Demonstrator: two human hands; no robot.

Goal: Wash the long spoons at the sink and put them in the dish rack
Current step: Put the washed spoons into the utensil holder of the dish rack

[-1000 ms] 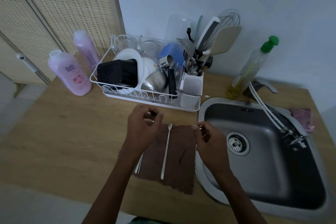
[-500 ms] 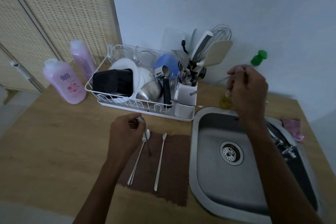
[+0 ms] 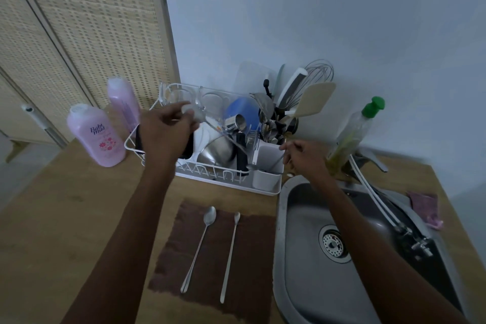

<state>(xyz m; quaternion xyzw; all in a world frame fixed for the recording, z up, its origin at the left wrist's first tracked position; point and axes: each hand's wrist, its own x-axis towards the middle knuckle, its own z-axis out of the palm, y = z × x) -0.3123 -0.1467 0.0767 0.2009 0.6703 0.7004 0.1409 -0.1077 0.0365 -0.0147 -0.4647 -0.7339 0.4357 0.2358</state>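
Far left of the frame, a woven-panel door (image 3: 79, 21) stands behind the wooden counter (image 3: 65, 218). Two pink bottles (image 3: 97, 137) sit upright at the counter's back edge, just beside the rack.

Now the left hand (image 3: 165, 134), up over the left half of the white dish rack (image 3: 223, 183). Its fingers are curled in and pinch a blurred spoon (image 3: 226, 137), a thin streak slanting down to the right across the dishes.

Lower centre, a brown cloth (image 3: 249, 258) lies flat on the counter. Two long spoons rest on it side by side and apart, bowls away from the person: the wide-bowled spoon (image 3: 199, 247) on the left, the slim spoon (image 3: 230, 255) on the right.

Right of centre, the right hand (image 3: 305, 159) hangs beside the rack's white cutlery holder (image 3: 267, 179). Its fingers are closed on the handle of a steel spoon (image 3: 252, 166), bowl pointing left across the holder's front.

Lower right is the steel sink (image 3: 278, 244), set into the counter. Behind it are a green-capped soap bottle (image 3: 352, 134) and the tap (image 3: 373, 160). A pink rag (image 3: 424, 205) lies at the far right, and a pale wall (image 3: 315, 8) fills the top.
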